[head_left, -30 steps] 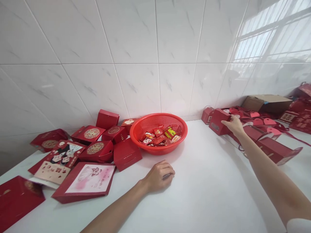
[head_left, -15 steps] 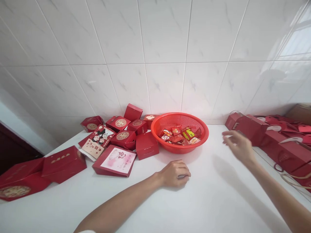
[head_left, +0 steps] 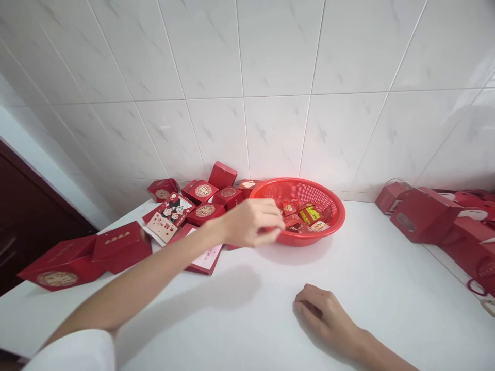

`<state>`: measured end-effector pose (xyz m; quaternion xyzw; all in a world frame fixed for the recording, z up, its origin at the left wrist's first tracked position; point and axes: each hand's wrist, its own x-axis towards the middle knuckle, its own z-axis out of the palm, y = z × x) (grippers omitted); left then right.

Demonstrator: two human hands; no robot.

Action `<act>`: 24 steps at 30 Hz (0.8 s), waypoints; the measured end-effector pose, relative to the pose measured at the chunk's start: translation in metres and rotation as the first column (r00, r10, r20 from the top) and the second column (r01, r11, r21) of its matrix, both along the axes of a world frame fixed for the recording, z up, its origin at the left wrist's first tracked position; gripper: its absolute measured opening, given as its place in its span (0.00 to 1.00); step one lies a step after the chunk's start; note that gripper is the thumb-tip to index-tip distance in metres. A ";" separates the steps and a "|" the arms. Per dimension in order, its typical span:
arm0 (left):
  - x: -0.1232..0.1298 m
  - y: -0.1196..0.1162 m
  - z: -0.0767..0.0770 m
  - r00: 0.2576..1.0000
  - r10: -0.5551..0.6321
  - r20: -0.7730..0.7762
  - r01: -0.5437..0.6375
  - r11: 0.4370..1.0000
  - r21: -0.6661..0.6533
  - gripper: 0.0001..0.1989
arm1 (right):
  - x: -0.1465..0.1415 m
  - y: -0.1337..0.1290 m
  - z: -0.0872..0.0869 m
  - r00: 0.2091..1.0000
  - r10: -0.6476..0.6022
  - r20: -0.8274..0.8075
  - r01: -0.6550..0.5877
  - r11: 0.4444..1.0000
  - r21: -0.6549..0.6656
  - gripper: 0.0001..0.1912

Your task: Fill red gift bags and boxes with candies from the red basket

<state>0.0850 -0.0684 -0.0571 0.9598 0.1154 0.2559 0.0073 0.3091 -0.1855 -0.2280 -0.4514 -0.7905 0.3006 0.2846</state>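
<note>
Reaching with the left hand (head_left: 253,222) to the near left rim of the red basket (head_left: 297,239), palm down and raised above the desk (head_left: 270,309), with fingers bent toward the thumb. Cannot tell whether anything is grasped there, or whether it touches the rim. Resting the right hand (head_left: 325,319) on the desk, in front of the basket and a little to its right, fingers loosely clenched inward and apart from the basket.

Inside the basket, small wrapped packets (head_left: 289,207), mostly red, with a bright yellow-green packet (head_left: 310,215) among them. To the left of the basket, a close cluster of small red boxes (head_left: 203,191), some bearing round gold emblems, plus a printed card (head_left: 168,217) at the near left of the cluster. Nearer than the cluster, partly behind the left forearm, a flat pink-and-white picture (head_left: 208,259) on a red backing. Farther left of the basket, two larger red boxes (head_left: 121,248) side by side. Well to the right of the basket, a red box with an oval window (head_left: 425,214), just beside a smaller handled box (head_left: 392,197), with more red boxes (head_left: 469,239) farther right. Behind the basket, a white tiled wall (head_left: 274,134).
</note>
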 end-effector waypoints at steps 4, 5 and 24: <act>-0.067 0.017 0.004 0.899 0.385 -0.209 -0.415 0.902 -0.119 0.13 | 0.002 0.003 0.002 0.999 -0.027 -0.026 0.025 0.997 -0.075 0.11; -0.082 0.019 -0.002 0.856 0.448 -0.259 -0.495 0.854 -0.160 0.13 | 0.001 0.003 0.002 0.999 -0.024 -0.028 0.022 0.996 -0.081 0.11; -0.106 0.003 -0.085 0.707 0.626 -0.330 -0.447 0.033 -0.894 0.24 | -0.001 0.005 0.004 0.988 -0.109 -0.113 0.077 0.963 -0.258 0.10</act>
